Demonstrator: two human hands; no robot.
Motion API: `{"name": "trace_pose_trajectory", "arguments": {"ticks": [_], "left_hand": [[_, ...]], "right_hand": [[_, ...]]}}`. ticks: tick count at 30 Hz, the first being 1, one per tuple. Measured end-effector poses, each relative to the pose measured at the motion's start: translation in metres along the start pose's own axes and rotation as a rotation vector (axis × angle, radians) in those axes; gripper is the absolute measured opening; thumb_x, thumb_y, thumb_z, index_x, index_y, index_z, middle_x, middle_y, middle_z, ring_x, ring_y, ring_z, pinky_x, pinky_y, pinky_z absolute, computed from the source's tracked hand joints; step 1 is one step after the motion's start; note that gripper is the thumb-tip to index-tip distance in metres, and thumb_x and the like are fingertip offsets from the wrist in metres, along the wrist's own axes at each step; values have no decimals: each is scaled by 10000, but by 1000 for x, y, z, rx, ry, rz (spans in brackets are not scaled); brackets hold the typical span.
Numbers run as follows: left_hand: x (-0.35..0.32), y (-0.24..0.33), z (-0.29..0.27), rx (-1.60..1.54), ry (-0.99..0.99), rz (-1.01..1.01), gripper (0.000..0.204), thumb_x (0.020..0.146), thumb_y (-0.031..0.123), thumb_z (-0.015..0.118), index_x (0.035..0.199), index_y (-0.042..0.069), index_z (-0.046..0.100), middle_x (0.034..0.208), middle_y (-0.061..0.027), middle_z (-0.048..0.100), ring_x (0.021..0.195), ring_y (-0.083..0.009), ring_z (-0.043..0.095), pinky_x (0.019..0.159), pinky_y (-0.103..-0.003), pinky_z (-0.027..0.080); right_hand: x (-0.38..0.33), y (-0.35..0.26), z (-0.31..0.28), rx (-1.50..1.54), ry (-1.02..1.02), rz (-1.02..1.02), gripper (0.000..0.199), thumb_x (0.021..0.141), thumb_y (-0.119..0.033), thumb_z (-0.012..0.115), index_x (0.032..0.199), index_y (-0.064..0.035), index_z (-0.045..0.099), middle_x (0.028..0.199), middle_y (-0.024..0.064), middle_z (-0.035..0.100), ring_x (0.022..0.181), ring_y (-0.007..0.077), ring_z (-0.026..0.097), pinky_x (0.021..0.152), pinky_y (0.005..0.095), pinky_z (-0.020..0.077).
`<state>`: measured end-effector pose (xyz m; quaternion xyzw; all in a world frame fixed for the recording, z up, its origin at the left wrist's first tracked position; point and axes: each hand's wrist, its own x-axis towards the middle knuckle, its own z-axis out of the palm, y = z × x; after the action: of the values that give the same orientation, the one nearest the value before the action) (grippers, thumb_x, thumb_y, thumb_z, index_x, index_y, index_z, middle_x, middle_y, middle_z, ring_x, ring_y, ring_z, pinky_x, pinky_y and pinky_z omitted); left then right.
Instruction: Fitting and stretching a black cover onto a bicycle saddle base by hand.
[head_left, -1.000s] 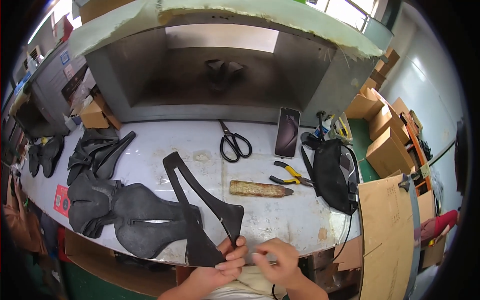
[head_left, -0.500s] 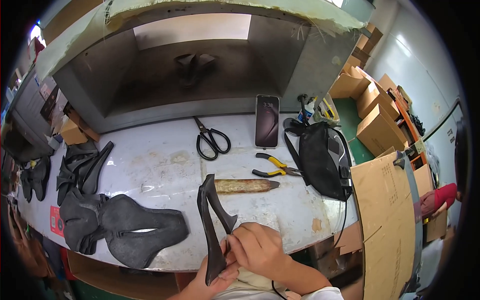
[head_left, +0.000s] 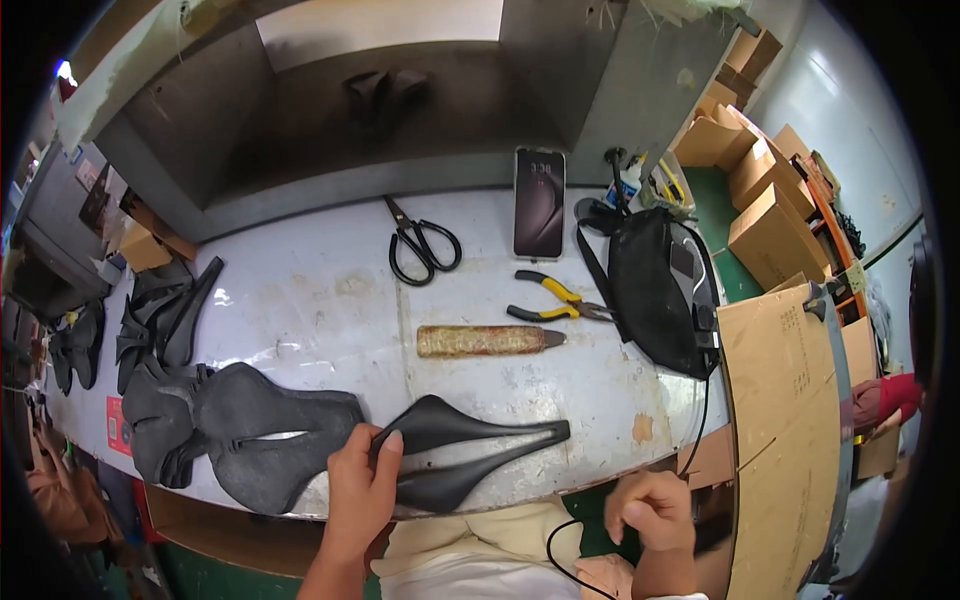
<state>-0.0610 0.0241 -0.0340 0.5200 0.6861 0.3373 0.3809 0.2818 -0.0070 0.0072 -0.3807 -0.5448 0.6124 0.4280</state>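
Note:
A glossy black bicycle saddle piece (head_left: 438, 422) with a long central slot lies over the table's front edge, its narrow end pointing right. The fingers and thumb of my left hand (head_left: 362, 478) pinch the rim of its wide end. Apart from it, in front of the table's edge at the right, my right hand (head_left: 652, 508) is curled closed, and no object shows in it. Matte dark grey saddle pads (head_left: 275, 425) lie just left of my left hand, partly overlapping other stacked pads (head_left: 160, 425).
Behind lie a tape-wrapped blade (head_left: 485, 340), yellow-black pliers (head_left: 560, 297), black scissors (head_left: 424, 245) and a propped phone (head_left: 539, 205). A black pouch (head_left: 660, 290) with a cable sits at right. More black saddle pieces (head_left: 165, 320) are at left; a grey metal box (head_left: 330, 190) spans the back.
The saddle piece has swung from upright in both hands to nearly flat, narrow end rightward. My right hand has let go and moved right; my left hand has shifted left to the wide end.

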Motion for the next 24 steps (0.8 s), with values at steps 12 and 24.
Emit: {"name": "trace_pose_trajectory", "arguments": {"ticks": [12,24], "left_hand": [[2,-8,-29,344,362,364,166,767,21,746,903,25,649,779,-104,571,645,-224,573,521,-321,453],[7,-13,-47,755,277,636,114,764,32,713,849,44,639,805,-80,574,742,-275,543,654,-394,411]], "right_hand": [[-115,62,-47,-1468,459,514,137,761,-120,701,748,0,639,619,195,550,557,353,588,525,416,437],[-44,-10,2,-1061,377,-162,173,734,-42,752,772,-39,583,562,79,540,460,235,507,451,329,381]]}}
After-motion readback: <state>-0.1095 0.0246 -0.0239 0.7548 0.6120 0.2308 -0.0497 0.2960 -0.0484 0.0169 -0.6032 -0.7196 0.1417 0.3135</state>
